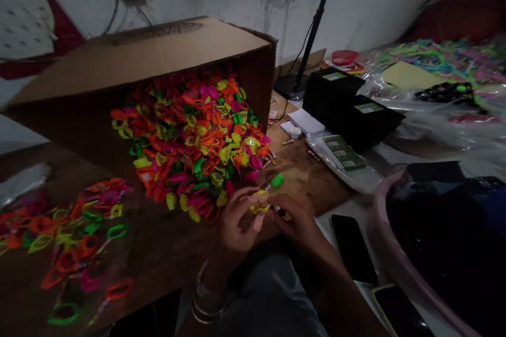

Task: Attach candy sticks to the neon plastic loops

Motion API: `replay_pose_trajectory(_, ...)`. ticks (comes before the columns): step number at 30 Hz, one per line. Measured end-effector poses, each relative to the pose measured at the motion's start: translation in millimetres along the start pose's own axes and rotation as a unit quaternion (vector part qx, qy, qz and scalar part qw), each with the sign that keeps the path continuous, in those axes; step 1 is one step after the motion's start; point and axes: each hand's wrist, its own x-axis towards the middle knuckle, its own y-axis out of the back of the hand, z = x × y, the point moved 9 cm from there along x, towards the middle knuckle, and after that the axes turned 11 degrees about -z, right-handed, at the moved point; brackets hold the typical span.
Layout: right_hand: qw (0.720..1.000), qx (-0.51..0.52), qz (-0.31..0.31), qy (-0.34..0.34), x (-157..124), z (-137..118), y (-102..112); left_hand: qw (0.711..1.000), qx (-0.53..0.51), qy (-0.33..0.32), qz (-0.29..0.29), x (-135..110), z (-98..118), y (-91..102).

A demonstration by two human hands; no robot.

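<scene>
My left hand (239,221), with metal bangles at the wrist, pinches a small yellow plastic loop (260,201), which looks like a toy watch band. Close against it, the fingers of my right hand (296,217) are closed around a small roll (282,212) with a dark end, partly hidden. Just beyond both hands a green plastic loop (277,180) lies on the wooden table. A heap of orange, yellow, green and pink plastic loops (197,137) spills out of a cardboard box (166,45) lying on its side.
More loops with small rolls attached (89,245) lie at the left. At the right are two phones (353,247), a pink tub (385,221) with dark contents, and black boxes (336,95). A black stand (316,21) rises near the wall.
</scene>
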Motion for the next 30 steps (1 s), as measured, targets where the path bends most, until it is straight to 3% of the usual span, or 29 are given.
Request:
replay_pose_trajectory(3, 0.996, -0.047, 0.056, 0.047, -9, -16, 11, 0.990, -0.139, 0.037, 0.015, -4, -12, 3.7)
replay_pose_trajectory(6, 0.995, -0.041, 0.069, 0.060, -12, -25, 13, 0.963, -0.237, 0.118, -0.040, -10, -29, -8.7)
replay_pose_trajectory(8, 0.995, -0.033, 0.085, 0.049, -13, -26, 11, 0.956, -0.255, 0.127, -0.070, -12, -30, -14.8)
replay_pose_trajectory(11, 0.991, -0.022, 0.135, -0.003, -17, -19, 6, 0.961, -0.261, 0.085, -0.027, -9, -25, -11.7)
replay_pose_trajectory(13, 0.989, -0.004, 0.148, -0.028, -17, -16, 2, 0.958, -0.268, 0.096, 0.030, -9, -29, -10.5)
replay_pose_trajectory(15, 0.992, 0.042, 0.106, -0.051, -14, -13, -1, 0.950, -0.269, 0.132, 0.090, -13, -38, -10.2)
replay_pose_trajectory(17, 0.987, 0.136, 0.014, -0.083, -9, -9, -5, 0.940, -0.271, 0.157, 0.138, -16, -44, -8.4)
replay_pose_trajectory(20, 0.936, 0.322, -0.077, -0.122, -10, -10, -1, 0.923, -0.307, 0.178, 0.151, -18, -43, -7.5)
replay_pose_trajectory(22, 0.915, 0.382, -0.053, -0.117, -10, -14, 13, 0.896, -0.386, 0.194, 0.108, -15, -40, -15.3)
replay_pose_trajectory(25, 0.958, 0.276, 0.014, -0.075, -6, -22, 41, 0.842, -0.495, 0.215, -0.011, -11, -29, -34.3)
replay_pose_trajectory(27, 0.987, 0.157, 0.015, -0.038, -1, -32, 51, 0.840, -0.493, 0.208, -0.095, -10, -18, -41.1)
replay_pose_trajectory(30, 0.996, 0.074, -0.051, 0.016, 8, -45, 50, 0.864, -0.433, 0.193, -0.173, -10, -8, -41.2)
